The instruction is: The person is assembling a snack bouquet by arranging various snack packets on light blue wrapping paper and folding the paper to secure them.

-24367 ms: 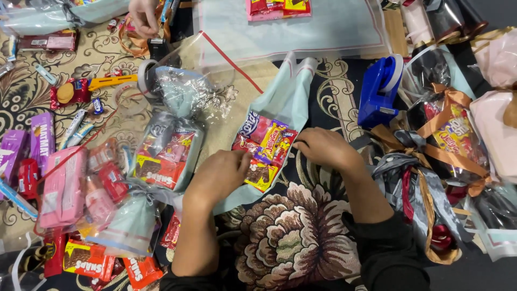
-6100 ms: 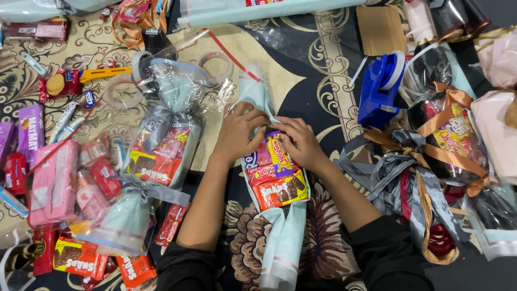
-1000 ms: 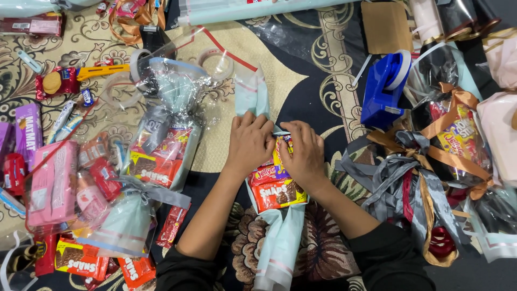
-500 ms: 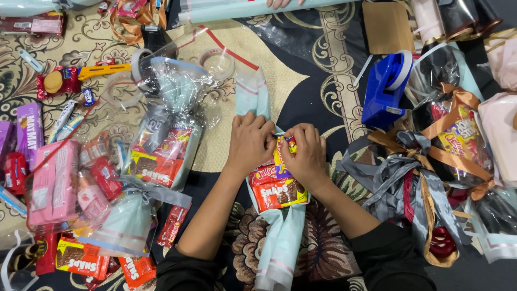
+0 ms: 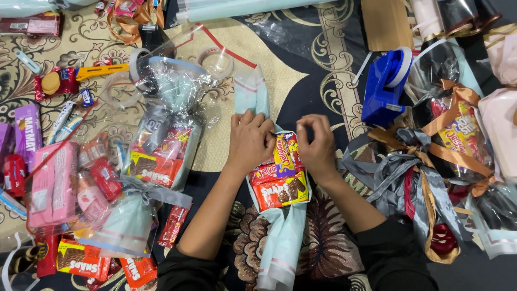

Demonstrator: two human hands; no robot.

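Note:
A pale blue plastic wrap (image 5: pixel 284 237) lies lengthwise on the patterned cloth in front of me, with several red and yellow snack packets (image 5: pixel 281 180) bundled in its middle. My left hand (image 5: pixel 250 141) presses on the wrap and the packets' left side, fingers closed over the fold. My right hand (image 5: pixel 318 145) is at the packets' right edge with thumb and fingers pinched together; whether something thin is between them is too small to tell.
A blue tape dispenser (image 5: pixel 385 86) stands to the right. Finished bundles with grey and orange ribbons (image 5: pixel 425 161) pile at the right. Wrapped snack bundles (image 5: pixel 156 156), loose packets and tape rolls (image 5: pixel 218 59) cover the left. A roll of wrap (image 5: pixel 242 8) lies at the top.
Over the last second my hands have parted slightly. The right hand has lifted off the packets into a pinch, so more of the yellow packet shows.

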